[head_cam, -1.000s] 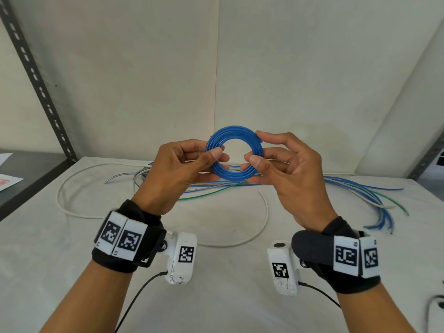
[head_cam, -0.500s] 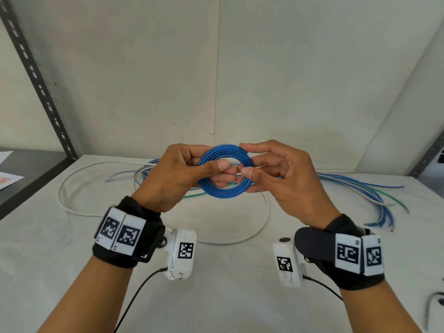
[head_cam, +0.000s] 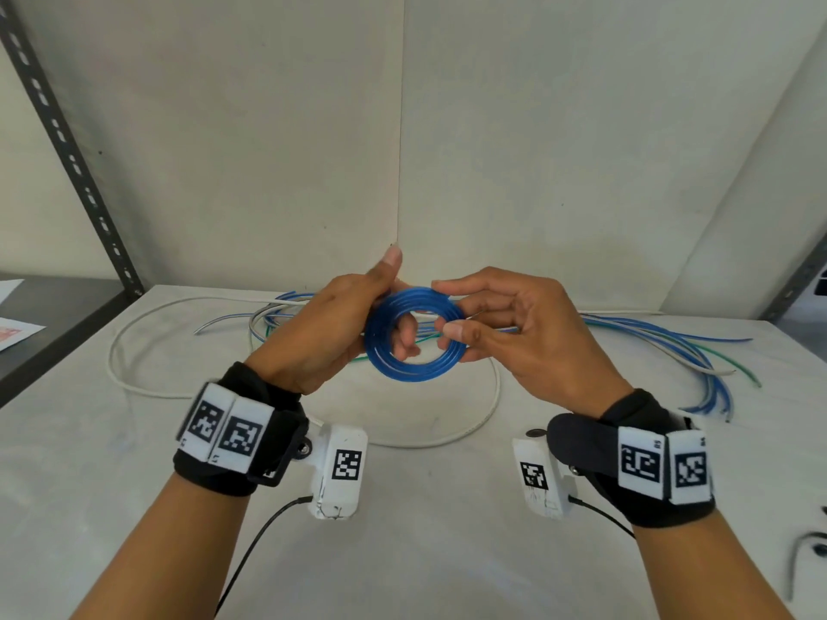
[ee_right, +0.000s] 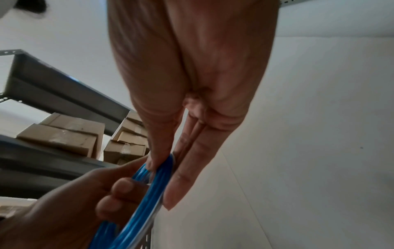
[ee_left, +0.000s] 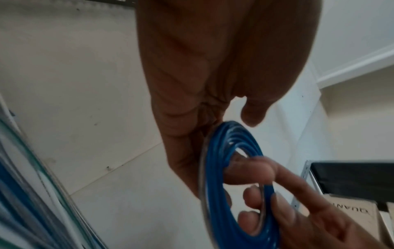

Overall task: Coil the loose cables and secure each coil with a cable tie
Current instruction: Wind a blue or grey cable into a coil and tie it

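Your glossy blue plastic-sheathed cable coil is wound in several tight flat turns, ring face toward you, held above the tabletop. Uncoiled blue, green and white cables lie flat behind it, fanning toward 3 o'clock.

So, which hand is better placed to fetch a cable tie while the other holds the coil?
Probably the right hand: it only pinches the blue cable coil's rim, while the left hand has fingers through it.

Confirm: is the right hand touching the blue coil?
Touching. The right wrist view shows the right hand pinching the blue coil, thumb on one face and fingers on the other; the head view agrees.
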The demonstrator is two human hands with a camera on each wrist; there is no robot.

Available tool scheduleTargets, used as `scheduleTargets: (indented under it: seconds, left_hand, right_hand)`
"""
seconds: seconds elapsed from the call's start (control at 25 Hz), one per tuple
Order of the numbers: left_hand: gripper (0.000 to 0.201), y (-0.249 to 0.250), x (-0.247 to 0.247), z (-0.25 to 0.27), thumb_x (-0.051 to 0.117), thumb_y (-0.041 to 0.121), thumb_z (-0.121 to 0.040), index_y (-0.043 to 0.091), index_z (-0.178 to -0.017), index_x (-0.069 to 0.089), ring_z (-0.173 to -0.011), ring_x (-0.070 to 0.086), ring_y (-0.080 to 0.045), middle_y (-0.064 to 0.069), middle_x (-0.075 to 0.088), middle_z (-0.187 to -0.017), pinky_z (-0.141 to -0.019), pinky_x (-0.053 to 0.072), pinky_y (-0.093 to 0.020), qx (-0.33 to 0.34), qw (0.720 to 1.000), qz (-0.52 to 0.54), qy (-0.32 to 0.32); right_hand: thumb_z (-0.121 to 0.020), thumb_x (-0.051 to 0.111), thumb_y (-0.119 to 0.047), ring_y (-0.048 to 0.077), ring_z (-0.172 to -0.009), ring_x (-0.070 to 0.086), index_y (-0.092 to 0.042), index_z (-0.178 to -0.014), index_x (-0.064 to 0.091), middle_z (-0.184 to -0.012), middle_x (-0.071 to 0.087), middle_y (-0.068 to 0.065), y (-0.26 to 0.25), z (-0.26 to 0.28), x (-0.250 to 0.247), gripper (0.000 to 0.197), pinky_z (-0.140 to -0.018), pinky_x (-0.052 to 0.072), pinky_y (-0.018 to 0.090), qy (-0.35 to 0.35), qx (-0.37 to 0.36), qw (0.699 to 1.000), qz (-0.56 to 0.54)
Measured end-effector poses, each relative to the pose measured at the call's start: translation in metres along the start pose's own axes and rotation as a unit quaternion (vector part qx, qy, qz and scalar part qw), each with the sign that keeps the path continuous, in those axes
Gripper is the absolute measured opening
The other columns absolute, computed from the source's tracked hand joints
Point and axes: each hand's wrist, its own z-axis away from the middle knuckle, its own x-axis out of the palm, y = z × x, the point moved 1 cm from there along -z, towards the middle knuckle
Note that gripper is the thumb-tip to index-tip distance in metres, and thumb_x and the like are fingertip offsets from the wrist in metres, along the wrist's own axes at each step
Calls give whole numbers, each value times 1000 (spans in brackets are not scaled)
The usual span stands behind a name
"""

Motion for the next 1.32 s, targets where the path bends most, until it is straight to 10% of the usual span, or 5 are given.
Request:
scheduleTargets:
  seconds: [0.24, 0.72, 0.84, 1.04, 1.32]
  left_hand:
    - [52, 4, 16, 0, 38, 39, -105, 14, -59, 39, -48, 14, -15, 4, 20, -50, -66, 46, -31, -49, 998, 14, 37]
    - [43, -22, 98, 2, 44, 27, -104, 18, -62, 36, -42, 19, -11, 8, 25, -51, -56, 29, -33, -56, 997, 40, -41]
    - [44, -30, 118, 7, 47, 26, -104, 17, -61, 42, -41, 24, -10, 7, 30, -51, -56, 32, -32, -52, 997, 20, -48]
    - [47, -43, 139, 12, 50, 30, -103, 17, -58, 45, -39, 30, -9, 9, 35, -48, -57, 36, -31, -63, 996, -20, -68]
    - [49, -43, 143, 14, 49, 31, -103, 19, -56, 44, -41, 30, -10, 8, 34, -49, -58, 37, -31, -54, 995, -18, -78]
  right_hand:
    - [-90, 72, -7, 26, -83, 75, -16, -119, 70, -91, 76, 9, -3, 3, 5, 30, -70, 62, 34, -10, -6, 1000, 20]
    - [-95, 68, -10, 30, -83, 74, -9, -109, 66, -95, 73, 18, -25, 72, -56, 15, -75, 63, 40, 2, 191, 977, 91]
    - [-93, 52, 7, 26, -71, 68, -6, -105, 68, -91, 70, 17, -3, 96, -114, 25, -61, 56, 27, -25, 325, 904, 276]
    - [-79, 75, 2, 24, -88, 59, -12, -109, 69, -87, 54, -1, 31, 153, -162, 34, -65, 46, 23, -222, 483, 622, 575]
    - [-74, 82, -4, 29, -87, 61, -17, -93, 62, -105, 56, 7, 63, 169, -165, 31, -73, 52, 34, -212, 454, 600, 624]
